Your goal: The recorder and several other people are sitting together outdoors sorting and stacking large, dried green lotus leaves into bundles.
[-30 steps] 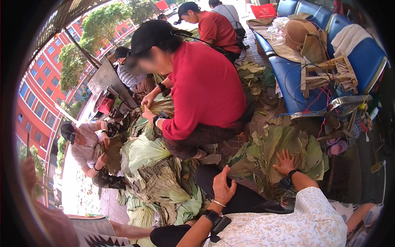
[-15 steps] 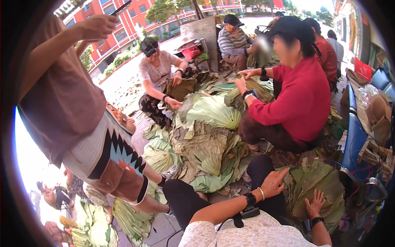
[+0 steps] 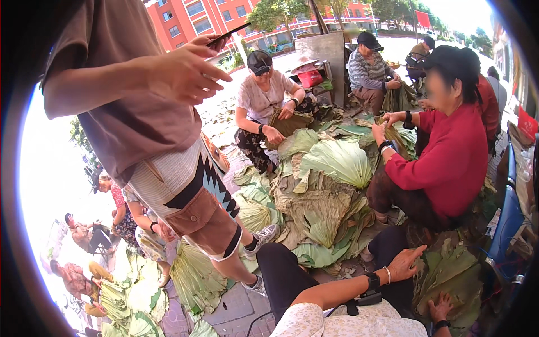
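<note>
My left hand, with a bracelet and a dark wrist strap, reaches across my knees. Its fingers are stretched out at the edge of a stack of large dried lotus leaves on my right. Nothing shows in that hand. Lower on the same stack lies my right hand, fingers spread and palm down on the brownish-green leaves. In front of my knees is a big heap of pale green and brown leaves.
A standing person with a phone is close on my left. A person in red sits ahead right, another in a cap across the heap. Blue chairs line the right side; more leaves lie at left.
My view has swung left, so the scene sits further right in the picture. Both hands keep nearly the same places by the leaf stack. The standing person's hands now look lower and nearer.
</note>
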Available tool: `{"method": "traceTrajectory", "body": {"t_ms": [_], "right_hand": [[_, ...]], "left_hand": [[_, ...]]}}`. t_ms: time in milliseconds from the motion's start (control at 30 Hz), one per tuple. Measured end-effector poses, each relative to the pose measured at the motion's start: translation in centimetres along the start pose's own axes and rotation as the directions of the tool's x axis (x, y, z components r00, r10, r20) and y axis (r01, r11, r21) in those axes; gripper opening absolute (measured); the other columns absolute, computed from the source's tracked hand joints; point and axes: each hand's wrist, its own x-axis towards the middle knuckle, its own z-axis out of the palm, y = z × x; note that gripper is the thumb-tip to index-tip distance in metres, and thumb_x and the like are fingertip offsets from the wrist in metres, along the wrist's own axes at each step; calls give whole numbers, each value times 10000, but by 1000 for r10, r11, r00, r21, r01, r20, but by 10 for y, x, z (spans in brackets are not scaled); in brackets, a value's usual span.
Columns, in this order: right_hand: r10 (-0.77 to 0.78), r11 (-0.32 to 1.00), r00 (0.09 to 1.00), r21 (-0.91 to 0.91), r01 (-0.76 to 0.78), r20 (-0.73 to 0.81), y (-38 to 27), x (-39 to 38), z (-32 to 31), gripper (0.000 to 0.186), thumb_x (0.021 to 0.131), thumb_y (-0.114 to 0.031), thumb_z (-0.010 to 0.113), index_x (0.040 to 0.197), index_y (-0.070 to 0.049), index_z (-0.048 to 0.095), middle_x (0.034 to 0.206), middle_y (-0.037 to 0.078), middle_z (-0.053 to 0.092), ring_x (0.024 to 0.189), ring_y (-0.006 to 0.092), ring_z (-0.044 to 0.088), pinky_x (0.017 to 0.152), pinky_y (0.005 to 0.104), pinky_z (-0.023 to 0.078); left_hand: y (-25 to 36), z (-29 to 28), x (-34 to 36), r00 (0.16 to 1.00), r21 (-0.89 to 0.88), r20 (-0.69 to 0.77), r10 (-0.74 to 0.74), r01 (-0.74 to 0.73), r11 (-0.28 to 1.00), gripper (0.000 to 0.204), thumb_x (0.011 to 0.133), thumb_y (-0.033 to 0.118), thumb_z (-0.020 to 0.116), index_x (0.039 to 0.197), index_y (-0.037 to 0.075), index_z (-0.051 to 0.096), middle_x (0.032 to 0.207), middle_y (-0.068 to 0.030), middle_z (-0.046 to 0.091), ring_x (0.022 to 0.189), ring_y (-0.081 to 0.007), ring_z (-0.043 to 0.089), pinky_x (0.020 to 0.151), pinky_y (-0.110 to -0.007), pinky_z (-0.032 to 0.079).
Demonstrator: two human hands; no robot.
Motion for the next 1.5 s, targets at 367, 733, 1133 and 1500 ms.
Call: {"method": "traceTrajectory", "body": {"t_ms": [367, 733, 1133, 1500], "right_hand": [[-250, 907, 888, 228, 355, -386, -35, 7, -2, 510, 821, -275, 540, 1252, -35, 413, 1294, 172, 402, 1208, 325, 344, 989, 458, 243], [-490, 584, 717, 424, 692, -495, -134, -7, -43, 402, 881, -253, 463, 1161, 35, 474, 1169, 216, 506, 1093, 350, 473, 930, 376, 365], [-429, 678, 781, 410, 611, -454, -138, -9, -68, 419, 898, -314, 418, 1156, 9, 490, 1103, 204, 555, 1032, 343, 522, 878, 371, 402], [-436, 649, 675, 312, 694, -596, -174, -15, -77, 404, 893, -288, 455, 1188, -14, 481, 1166, 157, 519, 1084, 316, 473, 916, 382, 359]], "left_hand": [[-10, -12, -5, 971, -513, 159, -180, 237, 825, 589, 737, 19, 543, 1287, 89, 346, 987, -112, 602, 951, -191, 579, 765, -305, 465], [-38, -82, -87, 875, -595, 166, -455, 457, 661, 307, 798, 67, 580, 1092, 30, 503, 799, -34, 600, 725, -75, 537, 651, -223, 453], [-47, -91, -179, 753, -437, 351, -556, 657, 615, 294, 728, 44, 574, 1012, -16, 530, 672, -14, 548, 569, -80, 474, 512, -237, 401], [-65, -84, -190, 726, -486, 380, -574, 684, 544, 306, 739, 56, 591, 1030, -25, 538, 700, -37, 590, 620, -81, 521, 566, -234, 437]]}}
